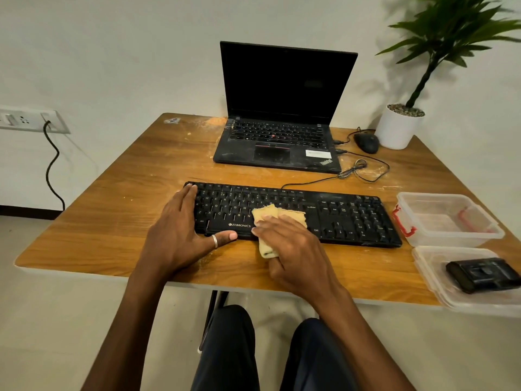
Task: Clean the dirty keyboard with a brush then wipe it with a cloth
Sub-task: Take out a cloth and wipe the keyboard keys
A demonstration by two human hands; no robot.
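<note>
A black keyboard (346, 215) lies across the middle of the wooden table (112, 210). My left hand (180, 235) rests on its left end, fingers straight over the keys and thumb along the front edge. My right hand (293, 249) holds a yellow cloth (270, 214) and presses it onto the keys near the keyboard's front middle. Part of the cloth hangs over the front edge under my palm. A black object that looks like the brush (482, 277) lies in a shallow clear tray at the right.
An open, dusty laptop (282, 108) stands behind the keyboard, with a mouse (366, 142) and a potted plant (397, 128) at the back right. A clear plastic box (445, 218) with red clips sits right of the keyboard. The keyboard's cable (358, 167) loops toward the laptop. Crumbs dot the table.
</note>
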